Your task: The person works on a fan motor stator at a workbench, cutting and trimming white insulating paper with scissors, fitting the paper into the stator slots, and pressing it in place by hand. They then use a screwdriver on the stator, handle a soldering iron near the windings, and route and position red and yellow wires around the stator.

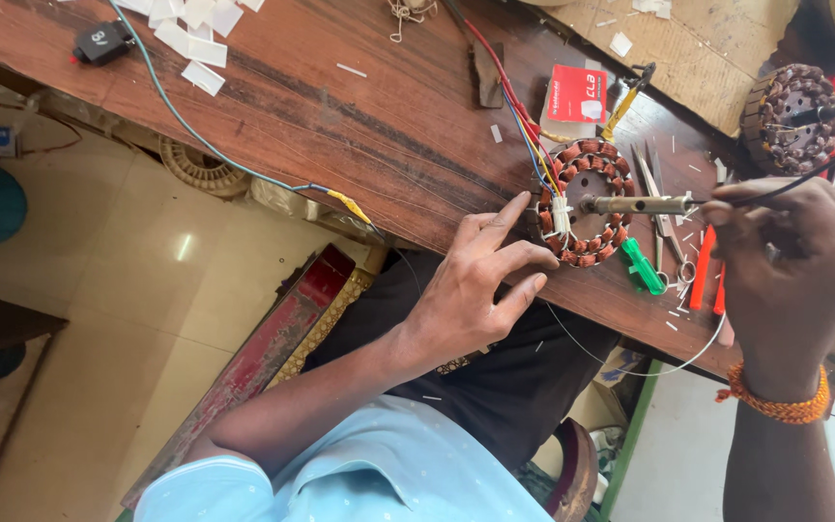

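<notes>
Nearest me, my left hand (475, 280) rests with loose, spread fingers against the left rim of the copper-wound stator (584, 201), gripping nothing. The stator lies flat near the table's (359, 116) near edge. My right hand (790, 266) is clenched around the soldering iron (635, 205), whose long axis runs left-right, tip pointing left onto the stator's white connector. Farther off lie a red box (577, 93) and a second stator (792, 116), far right.
</notes>
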